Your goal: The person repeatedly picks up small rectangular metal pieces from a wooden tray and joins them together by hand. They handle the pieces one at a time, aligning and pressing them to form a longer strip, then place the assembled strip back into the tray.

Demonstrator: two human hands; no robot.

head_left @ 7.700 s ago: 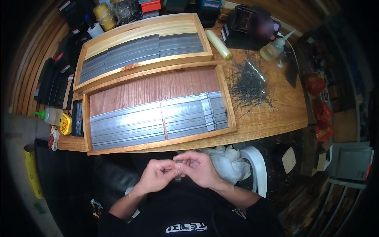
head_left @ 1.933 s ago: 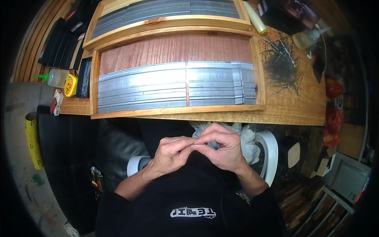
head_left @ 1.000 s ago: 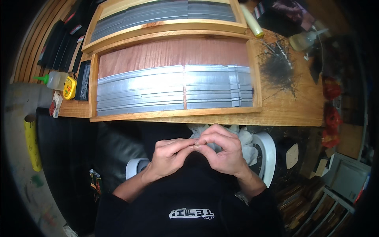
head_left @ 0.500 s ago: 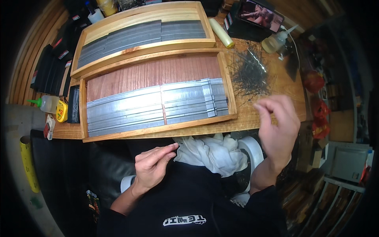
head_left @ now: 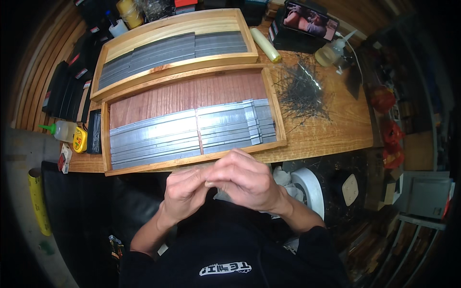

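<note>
My left hand (head_left: 185,187) and my right hand (head_left: 245,180) meet in front of my chest, just off the table's near edge. Both are pinched closed, fingertips together; whatever they hold is hidden or too small to name. Just beyond them lies a shallow wooden tray (head_left: 194,162) with flat grey metal strips (head_left: 153,137) in rows along its near half. One short stack of strips (head_left: 252,122) lies crosswise over the right-hand rows. To the tray's right, a tangled heap of thin dark wire-like pieces (head_left: 302,91) is spread on the table.
A second wooden tray (head_left: 168,67) of grey strips sits behind the first. Far right stand a phone (head_left: 311,20) on a black box and a squeeze bottle (head_left: 331,52). At left are a yellow tape measure (head_left: 80,139) and a green-tipped bottle (head_left: 62,129). White cloth (head_left: 283,178) hangs below the table edge.
My right hand has come from beside the wire heap, leftward and toward me, to meet my left hand. My left hand stays nearly in place.
</note>
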